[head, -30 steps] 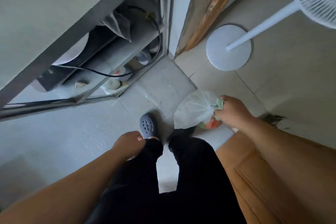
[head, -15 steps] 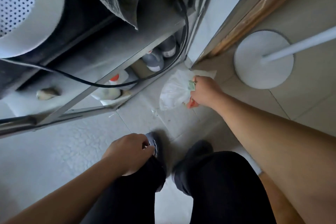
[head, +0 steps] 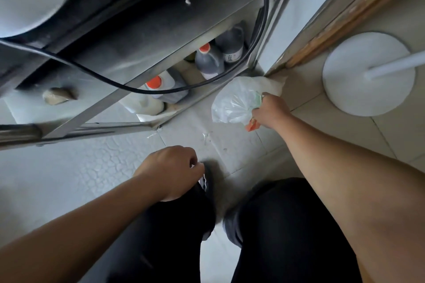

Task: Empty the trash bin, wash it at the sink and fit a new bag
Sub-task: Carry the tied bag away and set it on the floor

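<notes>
My right hand (head: pixel 269 111) grips the gathered neck of a full translucent white trash bag (head: pixel 232 103). Green and orange scraps show at the neck. The bag hangs low over the tiled floor, close to the corner where a metal shelf frame meets the door frame. A white sheet (head: pixel 273 84) lies on the floor just behind the bag. My left hand (head: pixel 171 171) hovers above my left knee with its fingers loosely curled and nothing in it. No trash bin is in view.
A metal shelf unit (head: pixel 96 126) stands at left, with several bottles (head: pixel 209 62) on the floor under it and a black cable (head: pixel 262 30) looping across. A white fan base (head: pixel 368 76) sits at right. A wooden door frame (head: pixel 345 14) runs past it.
I have crouched lower and leaned forward. My right hand has carried the bag forward from beside my legs toward the corner by the shelf and down near the floor. My left hand stays by my knee.
</notes>
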